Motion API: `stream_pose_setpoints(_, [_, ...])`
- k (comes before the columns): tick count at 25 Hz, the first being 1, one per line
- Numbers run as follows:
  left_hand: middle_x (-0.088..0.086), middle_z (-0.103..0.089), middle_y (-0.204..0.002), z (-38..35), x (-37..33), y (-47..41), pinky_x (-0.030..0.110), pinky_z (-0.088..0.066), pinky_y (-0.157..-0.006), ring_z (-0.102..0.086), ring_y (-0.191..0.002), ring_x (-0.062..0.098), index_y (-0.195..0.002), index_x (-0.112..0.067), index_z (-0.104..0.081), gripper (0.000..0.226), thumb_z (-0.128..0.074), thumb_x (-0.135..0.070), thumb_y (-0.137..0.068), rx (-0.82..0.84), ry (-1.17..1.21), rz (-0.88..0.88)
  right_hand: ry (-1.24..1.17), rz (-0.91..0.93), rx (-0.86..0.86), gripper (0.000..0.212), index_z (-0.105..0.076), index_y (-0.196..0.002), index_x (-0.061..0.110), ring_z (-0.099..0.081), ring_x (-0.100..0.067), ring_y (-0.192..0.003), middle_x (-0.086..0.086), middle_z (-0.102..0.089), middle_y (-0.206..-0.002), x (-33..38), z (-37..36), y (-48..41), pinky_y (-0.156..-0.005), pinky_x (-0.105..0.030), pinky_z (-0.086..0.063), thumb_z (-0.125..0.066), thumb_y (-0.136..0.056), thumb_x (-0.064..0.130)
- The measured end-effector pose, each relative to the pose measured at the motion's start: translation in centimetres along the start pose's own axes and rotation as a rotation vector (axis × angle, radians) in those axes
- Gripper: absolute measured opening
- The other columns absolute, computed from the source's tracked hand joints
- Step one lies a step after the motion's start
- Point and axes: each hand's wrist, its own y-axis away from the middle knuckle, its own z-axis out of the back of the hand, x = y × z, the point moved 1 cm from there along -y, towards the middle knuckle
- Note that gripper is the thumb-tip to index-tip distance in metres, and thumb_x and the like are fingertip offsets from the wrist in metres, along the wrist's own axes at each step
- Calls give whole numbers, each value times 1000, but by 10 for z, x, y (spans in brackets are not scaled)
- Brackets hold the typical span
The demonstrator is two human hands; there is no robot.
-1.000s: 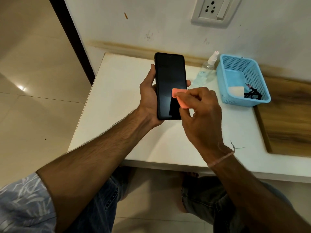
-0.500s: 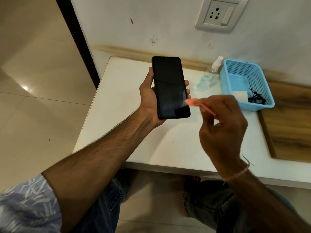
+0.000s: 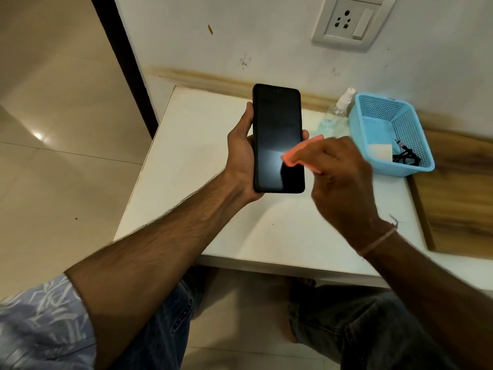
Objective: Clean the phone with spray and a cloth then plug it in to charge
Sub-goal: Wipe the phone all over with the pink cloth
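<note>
Head view: a black phone (image 3: 277, 134), screen up, is gripped in the left hand (image 3: 240, 158) above the white tabletop's far edge, while the right hand (image 3: 340, 174) pinches an orange cloth (image 3: 293, 156) to its lower right screen, which looks like the wiping step. Next would come setting the cloth down and fetching the black cable (image 3: 405, 157) from the blue basket (image 3: 400, 170) at the far right corner, below the wall socket (image 3: 346, 21).

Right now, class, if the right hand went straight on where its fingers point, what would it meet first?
The phone: the right hand points leftward with the pink cloth leading, over the screen's lower right edge. Whether cloth touches glass is unclear. Beyond lies the left hand gripping it.
</note>
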Motion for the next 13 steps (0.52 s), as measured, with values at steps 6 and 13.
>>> stream_pose_setpoints(6, [23, -63, -110, 2, -1, -1, 39, -53, -82, -62, -88, 35, -130, -5, -56, 78, -34, -71, -94, -15, -20, -22, -15, -28, -20, 29, -75, -98, 7, -61, -31, -87, -11, -71, -97, 6, -5, 5, -73, -38, -53, -49, -87, -3])
stream_pose_setpoints(13, [23, -64, -104, 6, 0, -4, 42, -51, -86, -62, -84, 37, -115, -2, -65, 76, -37, -70, -93, -6, 31, -43, -17, -156, -75, 27, -75, -99, 5, -63, -33, -87, -13, -72, -95, 9, -4, 14, -77, -27, -47, -52, -87, -1])
